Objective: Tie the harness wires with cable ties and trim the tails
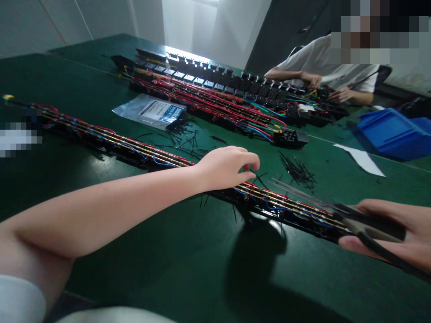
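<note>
A long black strip (289, 218) with brass-coloured rods and red and blue wires runs across the table in front of me. My left hand (227, 168) reaches over the strip's middle, thumb and fingers curled together at the dark end of a thin black cable tie (261, 179). The grip itself is partly hidden. At the right, my right hand (397, 224) is wrapped around black-handled scissors (365, 233). Their blades are parted, slightly blurred, and point left along the strip toward the cable tie. More tie ends stick out below the strip.
Loose black cable ties (298, 170) lie behind the strip, with others beside a clear plastic bag (151, 110). Further back are more wired strips (215, 101). A blue bin (393, 132) and a white paper piece (362, 160) are at right. A co-worker's hands (313, 80) work on the far strips.
</note>
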{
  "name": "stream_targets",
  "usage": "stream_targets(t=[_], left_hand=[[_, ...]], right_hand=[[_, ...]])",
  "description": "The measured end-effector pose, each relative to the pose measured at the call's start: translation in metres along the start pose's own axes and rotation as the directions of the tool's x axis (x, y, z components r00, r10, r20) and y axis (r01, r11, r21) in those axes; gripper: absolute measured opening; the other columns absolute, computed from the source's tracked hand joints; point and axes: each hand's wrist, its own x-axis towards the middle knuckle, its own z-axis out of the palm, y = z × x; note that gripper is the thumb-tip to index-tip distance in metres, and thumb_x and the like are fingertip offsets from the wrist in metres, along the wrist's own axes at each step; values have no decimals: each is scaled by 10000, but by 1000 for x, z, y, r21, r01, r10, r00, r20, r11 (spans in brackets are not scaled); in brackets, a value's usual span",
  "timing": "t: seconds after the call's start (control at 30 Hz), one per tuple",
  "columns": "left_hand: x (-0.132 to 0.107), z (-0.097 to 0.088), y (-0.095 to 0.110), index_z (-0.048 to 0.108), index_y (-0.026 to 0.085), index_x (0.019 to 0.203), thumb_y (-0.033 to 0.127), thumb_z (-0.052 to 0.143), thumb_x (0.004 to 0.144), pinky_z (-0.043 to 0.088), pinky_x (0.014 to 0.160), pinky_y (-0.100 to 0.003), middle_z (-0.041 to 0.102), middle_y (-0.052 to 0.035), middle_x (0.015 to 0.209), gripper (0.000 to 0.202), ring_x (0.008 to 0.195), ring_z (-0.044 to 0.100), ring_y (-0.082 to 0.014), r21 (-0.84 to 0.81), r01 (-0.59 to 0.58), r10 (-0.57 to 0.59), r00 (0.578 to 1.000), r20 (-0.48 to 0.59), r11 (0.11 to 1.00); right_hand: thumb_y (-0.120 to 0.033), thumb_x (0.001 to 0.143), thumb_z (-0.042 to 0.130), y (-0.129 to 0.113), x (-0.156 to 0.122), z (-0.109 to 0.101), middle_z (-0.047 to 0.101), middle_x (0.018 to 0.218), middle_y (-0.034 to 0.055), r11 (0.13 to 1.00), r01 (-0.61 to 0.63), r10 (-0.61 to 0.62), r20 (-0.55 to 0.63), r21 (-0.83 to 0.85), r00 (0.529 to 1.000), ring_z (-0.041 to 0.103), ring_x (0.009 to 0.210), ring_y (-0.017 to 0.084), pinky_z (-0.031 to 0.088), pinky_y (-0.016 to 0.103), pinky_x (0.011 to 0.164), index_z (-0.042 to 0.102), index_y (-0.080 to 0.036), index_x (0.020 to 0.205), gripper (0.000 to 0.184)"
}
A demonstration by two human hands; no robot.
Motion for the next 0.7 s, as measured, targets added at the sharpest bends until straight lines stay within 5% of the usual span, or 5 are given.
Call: stream_targets(t=[0.17,0.3,0.47,0.7], left_hand=[[21,14,-1,727,183,866,200,616,829,402,671,-257,719,16,812,118,732,601,-124,-176,31,-3,988,155,984],[23,21,-10,717,162,805,193,656,798,423,659,-233,707,26,744,69,698,605,-105,-347,126,-90,989,118,929],[20,22,-13,711,161,768,207,670,783,422,648,-237,698,23,724,64,695,603,-106,-388,151,-133,989,71,909],[18,22,-11,717,170,761,185,648,783,426,659,-233,702,24,731,74,710,611,-109,-378,137,-123,991,59,916]], right_hand=[[-641,702,631,-21,3,-8,725,804,101,998,-26,31,86,-65,996,654,692,299,472,437,681,674,-262,869,416],[-550,706,662,-39,4,-11,740,931,92,997,73,-73,162,6,984,671,802,289,492,400,736,687,-247,917,371],[-488,759,675,-53,13,-4,716,813,59,978,208,-210,131,27,969,645,673,238,443,335,580,701,-239,860,270],[-655,739,642,-64,29,12,688,791,49,954,299,-294,114,-33,949,613,648,208,393,297,533,646,-222,841,445]])
